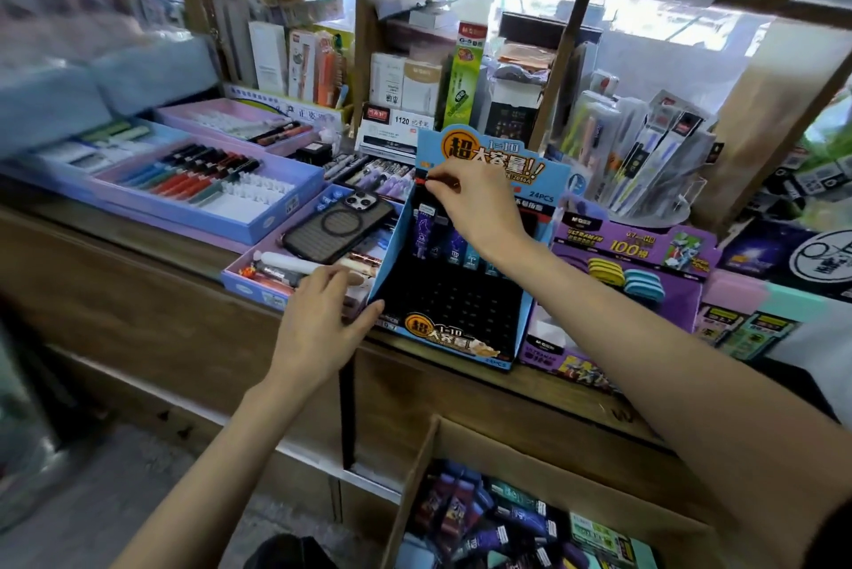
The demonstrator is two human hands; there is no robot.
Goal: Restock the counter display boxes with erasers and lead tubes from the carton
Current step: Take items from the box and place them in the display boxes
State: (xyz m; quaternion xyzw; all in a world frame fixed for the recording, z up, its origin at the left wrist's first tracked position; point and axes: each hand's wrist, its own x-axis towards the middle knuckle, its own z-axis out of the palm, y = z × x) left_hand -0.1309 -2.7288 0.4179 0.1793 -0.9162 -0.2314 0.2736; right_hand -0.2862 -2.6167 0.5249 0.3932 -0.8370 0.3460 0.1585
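Note:
A blue display box (pixel 465 338) with a black slotted insert stands on the wooden counter. Several purple and teal lead tubes (pixel 454 246) fill its back rows. My right hand (pixel 475 204) reaches over the box's top left and pinches a small dark lead tube at the back row. My left hand (pixel 322 319) rests with straight fingers against the box's lower left corner. An open cardboard carton (pixel 521 518) with several loose lead tubes sits below the counter at the bottom. A purple eraser display box (pixel 627 264) with yellow and blue erasers (pixel 627 278) stands to the right.
A black phone (pixel 339 225) lies on a tray of pens left of the blue box. Purple pen trays (pixel 198 186) fill the counter's left side. Boxed stationery and a rack of packaged pens (pixel 645 153) crowd the shelf behind.

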